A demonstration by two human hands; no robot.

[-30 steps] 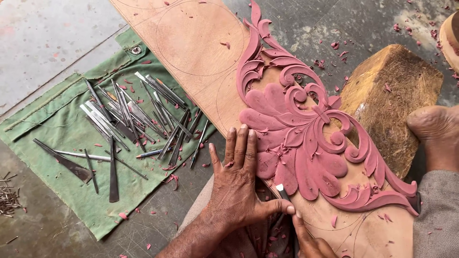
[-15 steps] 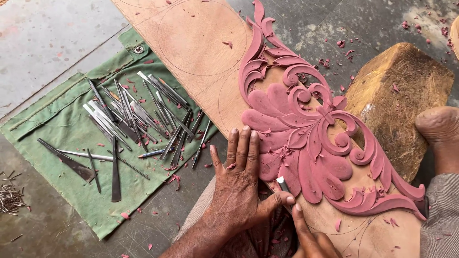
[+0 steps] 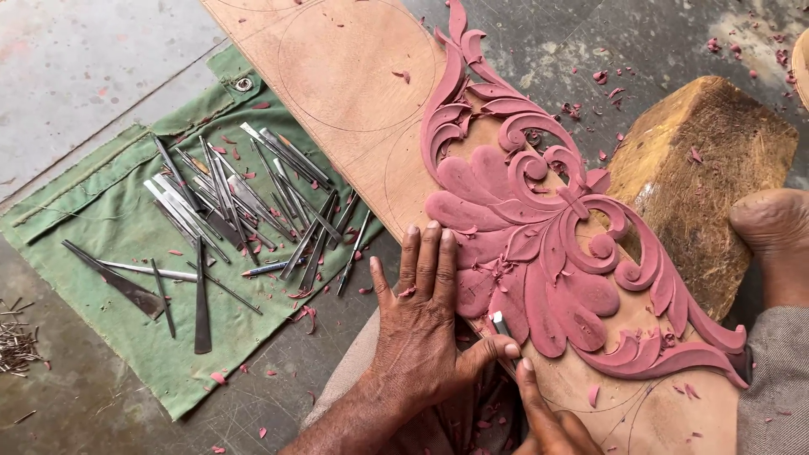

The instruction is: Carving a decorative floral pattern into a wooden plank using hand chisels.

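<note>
**Hands at the lower edge of a red carved scroll**

The right hand [image 3: 552, 421] is largely cut off by the bottom edge of the view; only a couple of fingers and part of the back show, so its full grip cannot be made out. Its fingers close around a small chisel [image 3: 503, 327], whose metal tip alone is visible, the rest hidden between the two hands. The far ends of the wooden board [image 3: 337, 76] run out of view at top and bottom. A foot [image 3: 771, 223] at the right edge rests by a rough wood block [image 3: 704, 160], and is partly cropped.

The left hand [image 3: 421, 337] lies flat and open, palm down, fingers stretched together onto the red carved ornament [image 3: 539, 244], fingertips touching its lower leaf lobes. The thumb bends inward and presses against the chisel tip. The wrist comes up from the bottom of the view over the person's lap.

The chisel sits at the near edge of the ornament, just beside a lobe, between thumb and right fingers.

To the left, a green cloth [image 3: 93, 219] holds a heap of carving tools [image 3: 253, 211]. Red shavings scatter about. A small pile of nails [image 3: 17, 345] lies at the far left edge.
</note>
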